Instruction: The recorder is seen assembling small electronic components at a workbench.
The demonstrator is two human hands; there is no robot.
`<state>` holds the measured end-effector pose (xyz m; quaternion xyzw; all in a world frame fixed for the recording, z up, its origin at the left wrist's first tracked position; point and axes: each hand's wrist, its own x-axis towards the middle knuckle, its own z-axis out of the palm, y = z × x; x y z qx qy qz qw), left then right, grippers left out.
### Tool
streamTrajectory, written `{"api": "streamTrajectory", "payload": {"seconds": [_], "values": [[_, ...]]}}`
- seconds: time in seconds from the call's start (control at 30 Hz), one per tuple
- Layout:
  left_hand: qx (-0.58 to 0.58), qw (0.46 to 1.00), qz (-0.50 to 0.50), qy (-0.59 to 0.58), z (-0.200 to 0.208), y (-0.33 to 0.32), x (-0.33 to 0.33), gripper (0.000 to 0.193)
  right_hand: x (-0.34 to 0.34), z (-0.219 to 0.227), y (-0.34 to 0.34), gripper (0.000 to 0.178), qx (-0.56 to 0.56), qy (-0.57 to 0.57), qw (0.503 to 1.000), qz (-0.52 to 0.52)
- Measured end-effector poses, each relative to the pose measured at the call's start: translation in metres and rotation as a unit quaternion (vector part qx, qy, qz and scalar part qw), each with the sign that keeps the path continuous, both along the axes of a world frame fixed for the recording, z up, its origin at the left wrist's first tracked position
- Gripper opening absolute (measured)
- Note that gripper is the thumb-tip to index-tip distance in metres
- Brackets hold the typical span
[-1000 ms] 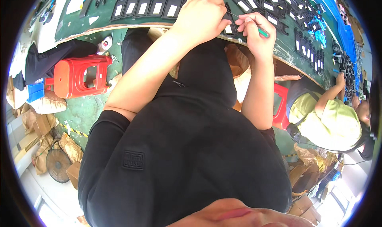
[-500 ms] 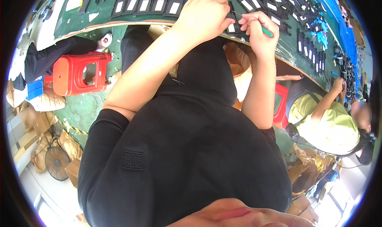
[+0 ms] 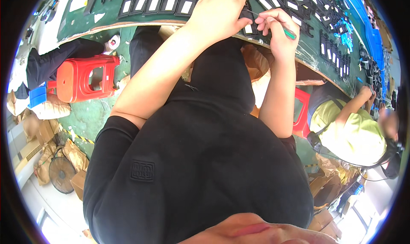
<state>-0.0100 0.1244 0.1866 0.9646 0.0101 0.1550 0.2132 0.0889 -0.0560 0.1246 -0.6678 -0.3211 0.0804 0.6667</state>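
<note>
A black plastic part with a white label lies at the table's near edge, between my two hands. My left hand reaches over its left side, with the thumb against it and the other fingers curved toward its far end. The upper picture edge cuts off some of those fingertips. Pinched in my right hand is a thin green-handled tool. Its slim metal shaft points left, to the upper portion of the part; the tip's exact contact is too small to make out.
Similar labelled black parts stand in a row left of my hands. More black parts and light-blue pieces lie to the right. A co-worker in a yellow-green shirt sits at the right. A red stool stands at the left.
My left hand has shifted slightly up, its index finger lifting and spreading from the thumb. My right hand, still gripping the tool, has moved very little. The co-worker's arms have moved slightly.
</note>
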Motion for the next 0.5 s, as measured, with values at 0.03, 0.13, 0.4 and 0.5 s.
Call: {"api": "streamTrajectory", "payload": {"seconds": [0.03, 0.13, 0.4, 0.5], "values": [[0.000, 1.000, -0.001, 0.001, -0.001, 0.000, 0.000, 0.042, -0.001, 0.000, -0.001, 0.021, -0.010, 0.000, 1.000, 0.004], [-0.017, 0.999, -0.006, -0.031, -0.009, 0.003, 0.001, 0.051, 0.000, 0.005, 0.000, 0.023, -0.049, 0.003, 0.999, 0.010], [-0.026, 0.999, -0.023, -0.026, -0.009, 0.005, 0.001, 0.039, 0.007, -0.001, -0.001, 0.024, -0.061, 0.017, 0.998, 0.021], [-0.026, 0.999, -0.021, -0.010, -0.007, 0.005, 0.001, 0.038, 0.010, -0.002, -0.001, 0.023, -0.061, 0.020, 0.997, 0.034]]}}
